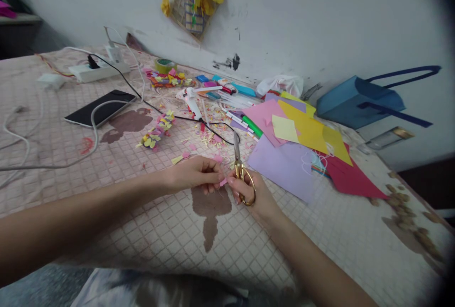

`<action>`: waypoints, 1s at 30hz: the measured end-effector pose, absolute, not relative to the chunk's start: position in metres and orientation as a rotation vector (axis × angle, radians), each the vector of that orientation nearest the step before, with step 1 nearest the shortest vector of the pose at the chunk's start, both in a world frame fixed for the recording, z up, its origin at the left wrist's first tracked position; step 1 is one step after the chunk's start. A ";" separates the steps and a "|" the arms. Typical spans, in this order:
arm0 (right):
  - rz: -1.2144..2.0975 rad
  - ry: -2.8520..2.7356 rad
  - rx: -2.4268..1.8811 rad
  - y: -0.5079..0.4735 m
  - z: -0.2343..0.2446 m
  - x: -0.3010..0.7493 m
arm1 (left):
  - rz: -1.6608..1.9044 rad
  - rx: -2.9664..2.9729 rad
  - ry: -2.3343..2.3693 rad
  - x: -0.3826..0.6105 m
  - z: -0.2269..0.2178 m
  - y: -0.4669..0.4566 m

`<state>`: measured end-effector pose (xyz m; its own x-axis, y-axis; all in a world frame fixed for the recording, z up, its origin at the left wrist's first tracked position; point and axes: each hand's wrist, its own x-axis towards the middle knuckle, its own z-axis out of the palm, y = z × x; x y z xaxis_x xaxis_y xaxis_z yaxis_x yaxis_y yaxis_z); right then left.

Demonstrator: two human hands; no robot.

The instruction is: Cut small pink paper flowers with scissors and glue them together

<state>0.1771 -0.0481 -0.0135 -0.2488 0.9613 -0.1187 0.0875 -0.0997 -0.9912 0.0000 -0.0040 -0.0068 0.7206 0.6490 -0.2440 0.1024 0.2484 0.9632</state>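
Observation:
In front of me, my left hand pinches a small pink paper piece, much of it hidden by the fingers. Close beside it, my right hand grips gold-handled scissors, their blades pointing up and away from me. The right fingertips also come close to the pink piece; whether they touch it, I cannot tell. Just beyond the hands lie paper scraps and a few pink bits. A garland of yellow and pink paper flowers rests to the left.
A white glue gun with a black cord stands behind the scraps. Coloured paper sheets spread to the right, near a blue bag. At the left are a dark tablet-like slab, a power strip and loose white cables.

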 end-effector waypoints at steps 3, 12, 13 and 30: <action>1.442 -1.358 -1.188 -0.048 -0.014 0.176 | 0.407 1.267 0.702 0.001 -0.007 -0.004; 1.411 -1.404 -1.234 -0.048 -0.013 0.175 | 0.518 1.086 0.710 0.003 -0.007 -0.007; 1.404 -1.417 -1.236 -0.048 -0.013 0.175 | 0.514 1.085 0.704 0.004 -0.007 -0.007; 1.416 -1.425 -1.255 -0.045 -0.016 0.180 | 0.527 1.316 0.733 0.002 -0.004 -0.006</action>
